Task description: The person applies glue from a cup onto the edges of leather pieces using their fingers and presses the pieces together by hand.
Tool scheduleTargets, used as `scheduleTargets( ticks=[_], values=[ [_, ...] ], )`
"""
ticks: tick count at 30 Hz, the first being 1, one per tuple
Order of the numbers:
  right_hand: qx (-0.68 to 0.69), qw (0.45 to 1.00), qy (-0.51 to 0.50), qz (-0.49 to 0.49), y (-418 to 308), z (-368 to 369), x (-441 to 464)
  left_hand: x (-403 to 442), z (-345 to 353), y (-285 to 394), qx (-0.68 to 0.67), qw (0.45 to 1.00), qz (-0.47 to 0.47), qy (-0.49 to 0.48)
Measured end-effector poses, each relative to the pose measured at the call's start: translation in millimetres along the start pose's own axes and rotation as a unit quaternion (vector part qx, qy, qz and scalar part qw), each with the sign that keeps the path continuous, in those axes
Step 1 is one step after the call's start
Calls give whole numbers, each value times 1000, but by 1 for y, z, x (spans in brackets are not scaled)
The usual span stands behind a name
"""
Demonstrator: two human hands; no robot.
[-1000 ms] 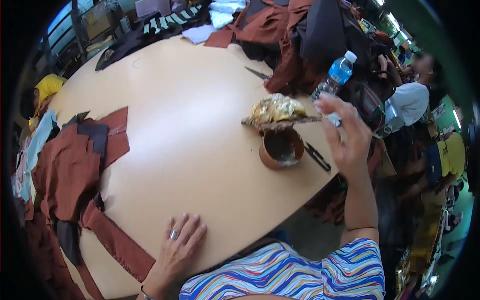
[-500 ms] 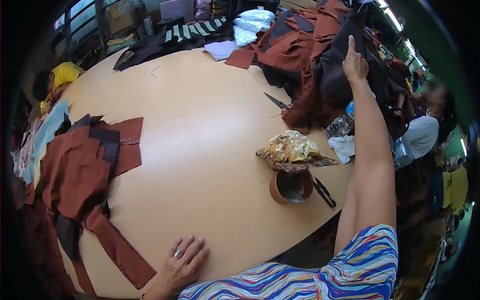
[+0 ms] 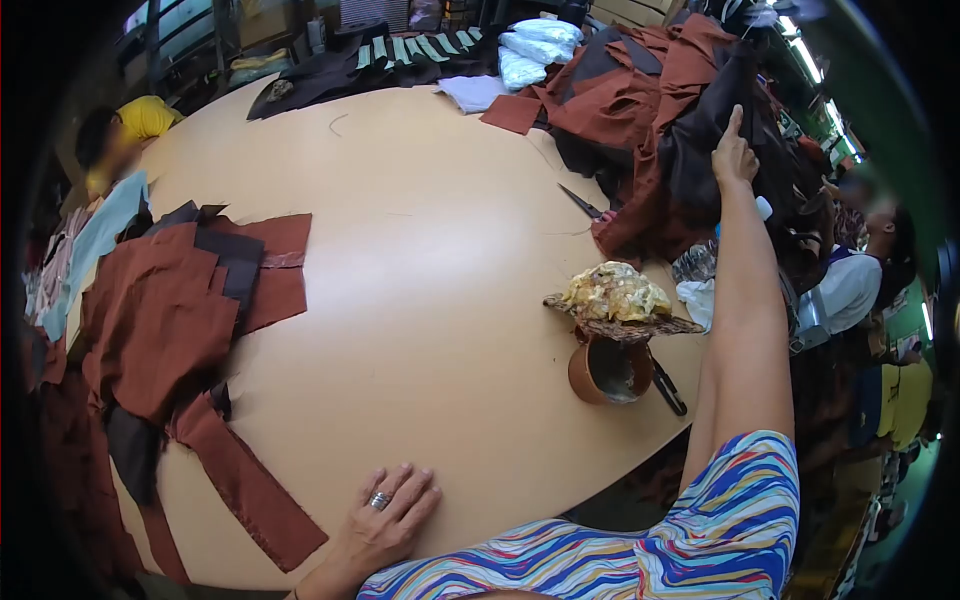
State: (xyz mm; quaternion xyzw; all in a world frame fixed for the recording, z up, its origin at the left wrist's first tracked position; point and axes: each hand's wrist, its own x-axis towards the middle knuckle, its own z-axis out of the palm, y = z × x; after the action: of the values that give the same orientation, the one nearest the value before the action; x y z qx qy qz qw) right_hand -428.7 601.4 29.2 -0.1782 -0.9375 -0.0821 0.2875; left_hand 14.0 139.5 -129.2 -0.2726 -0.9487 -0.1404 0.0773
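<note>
Outward from beside the bottle, the right hand has been swung toward the cloth pile; its index finger is extended, others seemingly curled, grip and contact untellable. Fingers slightly apart, the left hand is rested on the table. Pointing is best kept steady.

"What's in front of you?"
"My broad, pale tabletop, glossy where light glares off it."
"And around?"
"On my right, a green wall, with at least 3 fluorescent tubes glowing overhead; far left, dark-framed window panes in a dim corner."
</note>
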Motion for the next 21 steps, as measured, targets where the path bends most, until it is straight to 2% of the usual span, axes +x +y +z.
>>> scheduleTargets(
  ticks=[1,4,6,8,10,11,12,13,14,15,18,21],
  values=[
    [-23,996,81,-25,3,3,6,1,0,0,2,1000,2,-1],
    [74,983,139,-99,-6,-23,21,3,2,-1,-2,1000,6,5],
    [161,954,195,-161,-40,-43,38,4,2,0,-6,1000,3,11],
    [206,903,260,-273,-80,-48,71,6,1,2,-10,1000,-5,17],
    [348,817,277,-367,-157,-136,-18,8,-2,3,-41,999,-23,9],
    [356,821,206,-396,-182,-144,-22,7,-3,5,-56,998,-34,6],
    [397,745,248,-475,-210,-143,-27,5,-1,4,-120,990,-64,43],
    [467,683,204,-523,-221,-178,-76,1,5,0,-181,976,-94,80],
    [494,647,173,-554,-230,-195,-113,-4,11,-5,-242,955,-124,117],
    [506,615,139,-589,-237,-205,-150,-7,15,-20,-241,955,-106,134],
    [517,516,16,-683,-230,-222,-261,10,-10,-12,-450,818,-244,263],
    [513,417,-121,-741,-215,-229,-357,-4,-4,-35,-548,757,-179,308]
  ],
)
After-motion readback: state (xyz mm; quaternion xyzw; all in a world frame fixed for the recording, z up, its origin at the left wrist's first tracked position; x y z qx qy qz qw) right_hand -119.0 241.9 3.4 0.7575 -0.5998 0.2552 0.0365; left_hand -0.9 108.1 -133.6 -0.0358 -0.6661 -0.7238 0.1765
